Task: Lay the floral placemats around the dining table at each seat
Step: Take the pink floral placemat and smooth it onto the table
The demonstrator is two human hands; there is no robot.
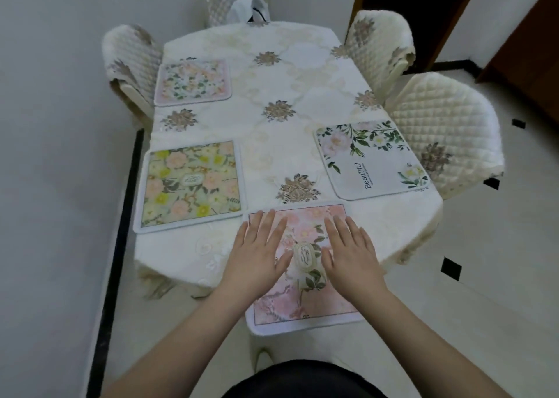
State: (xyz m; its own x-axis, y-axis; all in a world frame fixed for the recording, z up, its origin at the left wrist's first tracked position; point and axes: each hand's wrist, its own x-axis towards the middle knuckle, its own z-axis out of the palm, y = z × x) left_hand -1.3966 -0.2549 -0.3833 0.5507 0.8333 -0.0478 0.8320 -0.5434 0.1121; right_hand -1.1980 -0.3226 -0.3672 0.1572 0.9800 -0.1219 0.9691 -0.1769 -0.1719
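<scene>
The fingers of both hands are lying straight and a little spread, pressing flat on the pink placemat [302, 264] and gripping nothing. The left hand [257, 252] is resting on the left part of this mat, near its far left corner, and the right hand [348, 255] is resting on the right part, with the small oval label showing between them.

The mat is looking thin, soft and light, like cloth with a stitched white border. I think it is bending easily: its near edge is hanging over the edge of the table [393, 216] and seems to droop a little. Flat palms are probably good for sliding and smoothing it. For lifting it, pinching two corners or the two side edges would be better, because the middle would sag.

It is showing pale pink flowers with some green leaves, and it is lying at the near seat, in front of the person.

Three other mats are lying on the white tablecloth: a yellow and pink placemat [190, 185] just beside it on the left, a smaller pink placemat [193, 82] further along the left side, and a white placemat [372, 161] with green leaves on the right side. Chairs with quilted covers [447, 131] are standing around the table. The far right seat and the far end are having no mat yet.
</scene>
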